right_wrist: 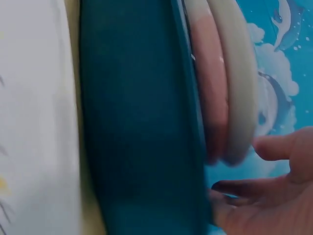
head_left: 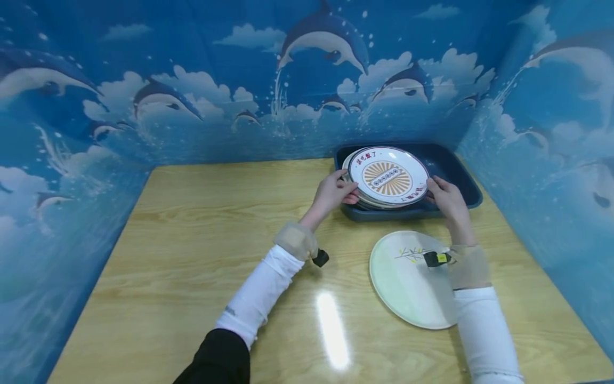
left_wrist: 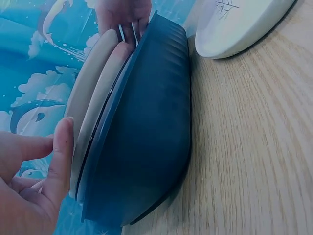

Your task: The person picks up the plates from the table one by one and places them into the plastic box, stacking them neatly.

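Observation:
A white plate (head_left: 387,180) with a sunburst centre and red characters on its rim lies tilted on top of other plates (right_wrist: 210,88) at the dark blue tub (left_wrist: 142,122). At its left edge, my left hand (head_left: 333,191) pinches the rim, thumb uppermost. My right hand (head_left: 448,200) holds the opposite edge, its thumb (right_wrist: 271,148) at the rim and its fingers lower down. The plates beneath show mostly as stacked edges, their faces hidden. In the left wrist view, two thick pale rims stand above the tub's edge.
A large pale green-white plate (head_left: 408,288) with a twig pattern lies on the wooden table (head_left: 216,224) in front of the tub, partly under the right forearm. A dolphin-printed cloth (head_left: 192,80) walls the table at the back and sides.

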The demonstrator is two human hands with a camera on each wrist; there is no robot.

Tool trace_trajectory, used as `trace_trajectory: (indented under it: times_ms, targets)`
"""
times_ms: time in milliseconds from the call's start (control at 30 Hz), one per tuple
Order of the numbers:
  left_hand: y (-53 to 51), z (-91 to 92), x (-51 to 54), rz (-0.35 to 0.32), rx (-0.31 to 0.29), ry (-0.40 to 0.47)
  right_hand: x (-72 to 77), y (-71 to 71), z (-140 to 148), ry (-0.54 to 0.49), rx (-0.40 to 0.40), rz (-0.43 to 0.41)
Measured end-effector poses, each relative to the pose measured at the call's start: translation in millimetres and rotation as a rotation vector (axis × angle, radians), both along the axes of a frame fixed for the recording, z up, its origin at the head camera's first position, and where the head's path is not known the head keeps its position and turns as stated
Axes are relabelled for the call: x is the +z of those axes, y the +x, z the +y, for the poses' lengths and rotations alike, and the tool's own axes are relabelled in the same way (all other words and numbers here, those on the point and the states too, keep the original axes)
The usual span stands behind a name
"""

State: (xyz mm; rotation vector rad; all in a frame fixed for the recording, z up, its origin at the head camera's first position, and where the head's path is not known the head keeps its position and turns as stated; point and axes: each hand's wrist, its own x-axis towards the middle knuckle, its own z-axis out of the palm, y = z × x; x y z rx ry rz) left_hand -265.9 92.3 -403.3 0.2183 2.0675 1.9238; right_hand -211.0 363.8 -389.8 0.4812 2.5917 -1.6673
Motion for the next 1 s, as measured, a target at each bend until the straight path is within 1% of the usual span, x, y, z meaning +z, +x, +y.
trace_trajectory:
  times_ms: [133,200,267,333,400,433,500,567,633,667,700,767,833,900,1000]
  targets:
    - [3.3,-5.1,1.0,0.03,0.003,-0.034,13.3,16.1,14.1,0.105,-0.068,0.07]
    - [5.3,-8.7,1.0,0.044,-0.01,-0.053,18.9,28.6,21.7,0.143,-0.092,0.1]
    - [8.0,-13.6,1.3,0.055,-0.029,-0.069,22.3,43.8,28.8,0.218,-0.096,0.119]
    - [10.9,-19.8,1.1,0.064,-0.043,-0.07,22.7,60.1,35.0,0.306,-0.061,0.119]
    - [13.4,-26.5,0.4,0.085,-0.043,-0.081,21.1,75.2,41.8,0.394,0.006,0.097]
    - [14.3,-29.8,-0.4,0.104,-0.034,-0.095,19.5,81.4,44.9,0.44,0.049,0.088]
    - [15.1,-35.7,-2.4,0.181,-0.006,-0.167,15.2,90.7,52.2,0.508,0.141,0.036]
    - [13.6,-36.4,-4.2,0.272,0.026,-0.268,11.2,96.7,60.9,0.549,0.217,-0.039]
    - [12.5,-34.4,-5.5,0.344,0.051,-0.367,5.4,101.6,67.0,0.551,0.274,-0.101]
    - [11.9,-32.4,-6.3,0.369,0.057,-0.405,2.2,104.2,69.4,0.54,0.298,-0.133]
    - [11.3,-30.0,-7.3,0.378,0.06,-0.426,-1.0,107.0,70.9,0.513,0.319,-0.162]
    - [10.2,-24.4,-10.1,0.37,0.056,-0.44,-8.5,112.2,72.2,0.467,0.348,-0.2]
    - [9.7,-19.8,-13.6,0.347,0.046,-0.439,-14.9,117.2,70.9,0.429,0.365,-0.246]
    - [9.2,-16.1,-18.2,0.326,0.028,-0.439,-20.6,120.6,68.7,0.397,0.369,-0.293]
    - [10.7,-13.0,-24.3,0.297,0.003,-0.441,-28.4,124.5,63.5,0.362,0.355,-0.323]
